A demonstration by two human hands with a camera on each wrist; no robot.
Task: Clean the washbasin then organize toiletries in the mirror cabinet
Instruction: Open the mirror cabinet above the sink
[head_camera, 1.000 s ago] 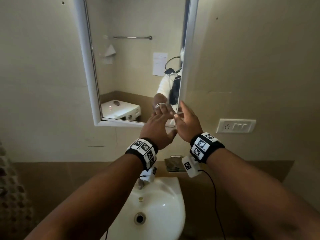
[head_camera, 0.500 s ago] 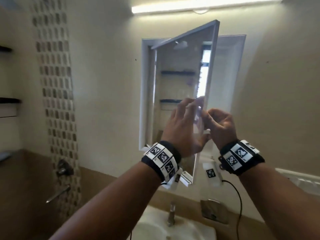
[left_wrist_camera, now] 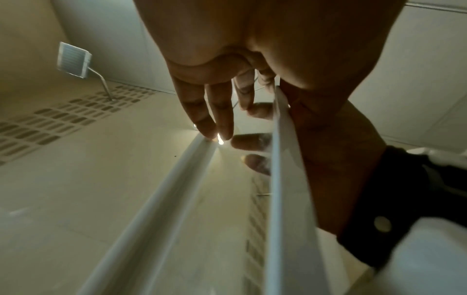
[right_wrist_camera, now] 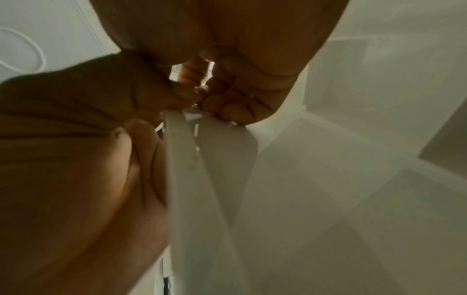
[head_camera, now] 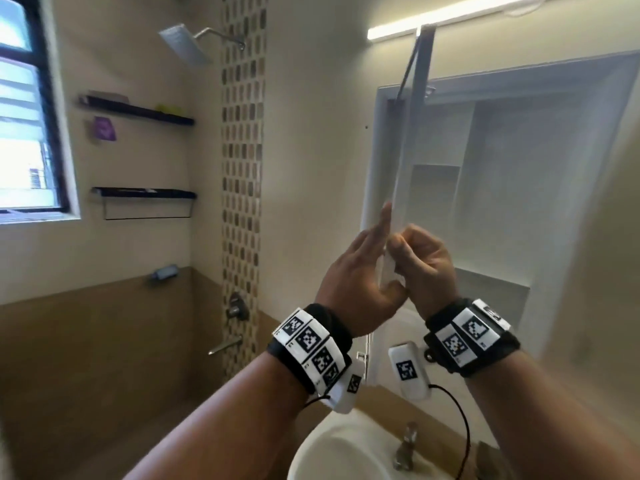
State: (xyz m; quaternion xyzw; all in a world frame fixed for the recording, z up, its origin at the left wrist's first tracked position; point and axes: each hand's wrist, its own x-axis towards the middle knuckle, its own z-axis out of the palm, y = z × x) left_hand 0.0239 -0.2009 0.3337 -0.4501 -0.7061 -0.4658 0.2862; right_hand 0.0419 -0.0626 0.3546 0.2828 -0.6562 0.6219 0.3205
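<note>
White all over, the mirror cabinet [head_camera: 498, 188] sits recessed in the wall above the washbasin [head_camera: 332, 452], its shelves and inner compartments pale and bare-looking from where I stand. Its door [head_camera: 412, 109] stands swung out toward me, so I see it almost edge-on: a thin white slab running from the light strip [head_camera: 450, 19] overhead down to my wrists. From my left wrist the door's edge [left_wrist_camera: 275, 179] is a long pale line, with the mirrored face on one side catching the reflection of my fingertips.

My left hand [head_camera: 356, 282] is raised with the palm flat against the mirrored side of the door, fingers [left_wrist_camera: 215, 111] straight and pointing up, not curled round anything, thumb near the door's free edge. My right hand [head_camera: 426, 268] is on the other side of that edge, fingers [right_wrist_camera: 232, 103] folded in and thumb meeting them, pinching the door's rim low on its free edge. Both forearms reach up and forward, the two wrists close together, each with its black band and white tags.

Below my arms the basin's white rim shows, with the tap [head_camera: 405, 448] behind it. Off to my left are the shower head [head_camera: 183, 45], two dark wall shelves [head_camera: 138, 112] and a window [head_camera: 24, 109].
</note>
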